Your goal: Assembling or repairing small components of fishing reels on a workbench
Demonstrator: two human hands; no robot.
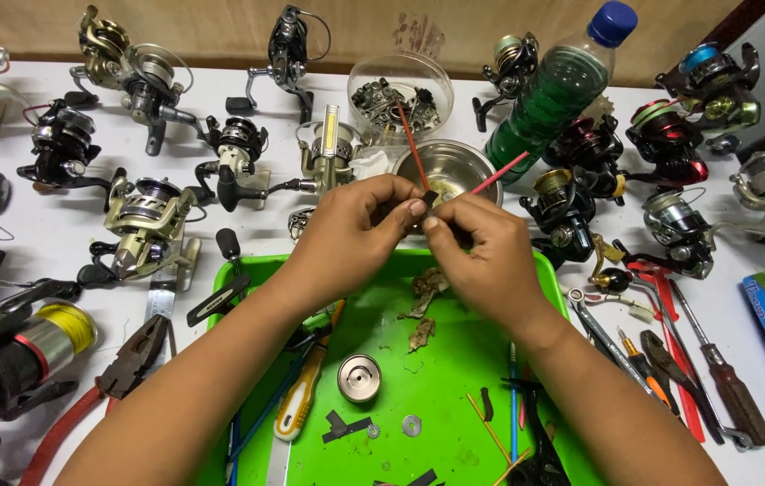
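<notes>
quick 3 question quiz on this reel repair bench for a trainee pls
1. True or false: both hands pinch one small dark part above the green tray.
2. What stands just right of the steel bowl? A) a green bottle with a blue cap B) a hammer C) a mug
3. Which loose round metal part lies on the tray floor between the forearms?

Key
1. True: the left hand and right hand meet on the small dark part over the green tray.
2. A: the green bottle stands beside the steel bowl.
3. A silver spool.
</notes>
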